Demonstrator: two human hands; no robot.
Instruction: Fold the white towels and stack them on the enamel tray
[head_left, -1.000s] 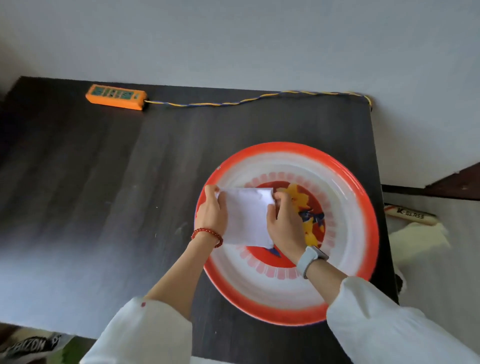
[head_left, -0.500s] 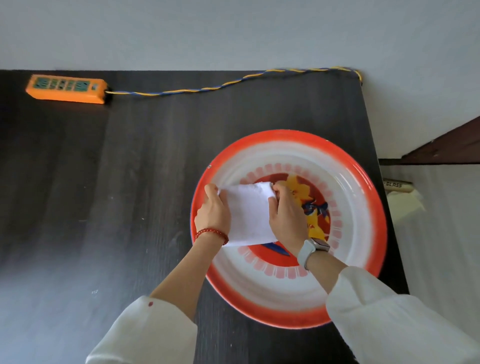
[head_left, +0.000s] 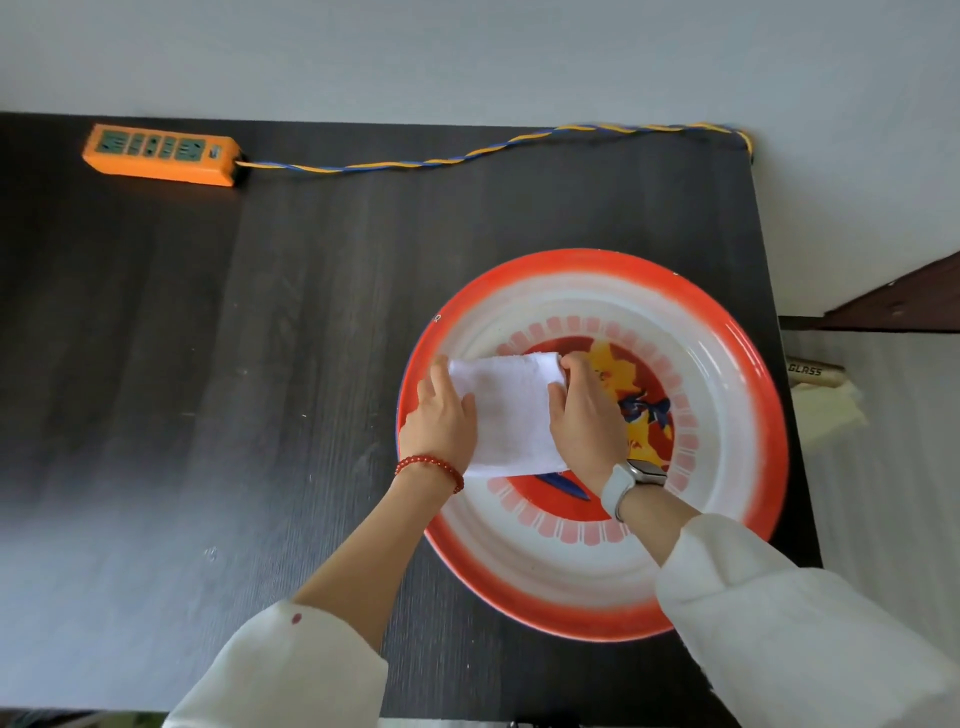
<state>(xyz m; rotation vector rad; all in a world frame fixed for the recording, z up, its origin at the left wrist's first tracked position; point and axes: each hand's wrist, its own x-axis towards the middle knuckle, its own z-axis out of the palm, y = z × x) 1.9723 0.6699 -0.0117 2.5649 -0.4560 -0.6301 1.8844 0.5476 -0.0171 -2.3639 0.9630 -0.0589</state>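
Head view: a folded white towel (head_left: 511, 415) lies inside the enamel tray (head_left: 727, 519) (left of its painted centre) on the dark worktop (head_left: 260, 389). Left hand (head_left: 441, 423) and right hand (head_left: 584, 415) each pinch a towel edge.

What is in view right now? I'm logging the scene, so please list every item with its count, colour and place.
white towel: one, white, folded, on the tray's left half between both hands
enamel tray: one, red rim, white band, red and yellow centre, on the table's right side
table: one, dark wood grain, against the wall
power strip: one, orange, table's far left
cable: one, twisted blue and yellow, along the far edge
tube: one, marked GLASS, beyond the table's right edge
left hand: red bead bracelet, on the towel's left edge
right hand: white watch, grips the towel's right edge
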